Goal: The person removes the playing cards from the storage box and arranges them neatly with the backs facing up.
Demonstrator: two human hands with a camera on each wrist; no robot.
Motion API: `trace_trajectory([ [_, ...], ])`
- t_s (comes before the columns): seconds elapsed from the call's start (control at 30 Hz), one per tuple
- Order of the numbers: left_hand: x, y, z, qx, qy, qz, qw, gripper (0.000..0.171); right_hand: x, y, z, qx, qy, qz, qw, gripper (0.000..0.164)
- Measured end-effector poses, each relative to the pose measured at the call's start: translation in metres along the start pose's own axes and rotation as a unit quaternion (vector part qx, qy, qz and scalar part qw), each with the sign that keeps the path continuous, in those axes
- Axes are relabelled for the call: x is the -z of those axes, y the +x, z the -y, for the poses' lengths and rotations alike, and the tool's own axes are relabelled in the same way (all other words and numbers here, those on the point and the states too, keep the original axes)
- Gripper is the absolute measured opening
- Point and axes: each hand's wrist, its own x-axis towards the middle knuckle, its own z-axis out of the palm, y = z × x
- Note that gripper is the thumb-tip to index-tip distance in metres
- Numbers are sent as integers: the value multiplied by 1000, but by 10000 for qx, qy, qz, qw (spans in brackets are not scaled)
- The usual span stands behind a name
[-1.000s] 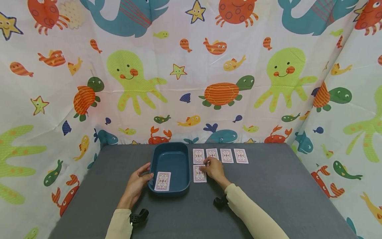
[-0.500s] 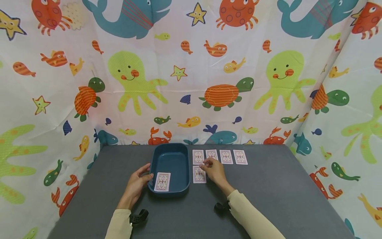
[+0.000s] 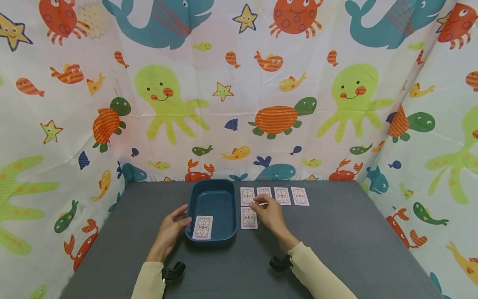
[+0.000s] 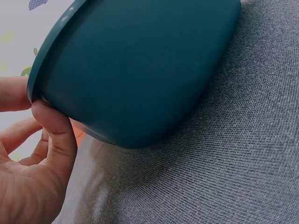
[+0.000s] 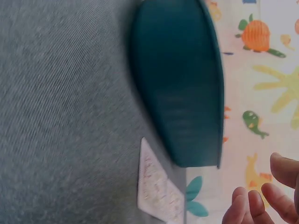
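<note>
My left hand (image 3: 169, 232) grips the near-left rim of a dark teal tray (image 4: 140, 70), thumb against its outer wall. One playing card (image 3: 203, 227) with a patterned back lies inside at the near-left. To the right of the tray, a face-down card (image 3: 249, 218) lies on the table below the first card (image 3: 247, 196) of a row. My right hand (image 3: 270, 214) is above and beside these two, its thumb near the lower card's edge. In the right wrist view its thumb and fingers (image 5: 271, 205) are apart, nothing visible between them.
The row continues rightward with more face-down cards (image 3: 282, 196), one partly hidden by my right hand. Grey cloth (image 3: 336, 249) covers the table. Behind and at the sides hangs a sea-animal curtain (image 3: 239, 104). A black wrist device (image 3: 173, 271) sits on my left wrist.
My right hand has drawn slightly right, off the lower card, and its thumb and fingers have parted a little. My left hand and the tray stay in place.
</note>
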Motion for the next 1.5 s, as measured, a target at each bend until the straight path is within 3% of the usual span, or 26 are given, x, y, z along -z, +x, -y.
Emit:
trace_trajectory([
  [0.6, 0, 0, 0, 22, 17, -18, 10000, 57, -2, -21, 47, 427, 272, 135, 9986, 20],
  [0.93, -1, 0, -1, 62, 72, -35, 9999, 56, -19, -27, 58, 719, 784, 776, 9913, 25],
  [1.5, 0, 1, -1, 50, 93, -62, 9999, 57, -65, -23, 63, 746, 713, 1658, 9808, 31],
])
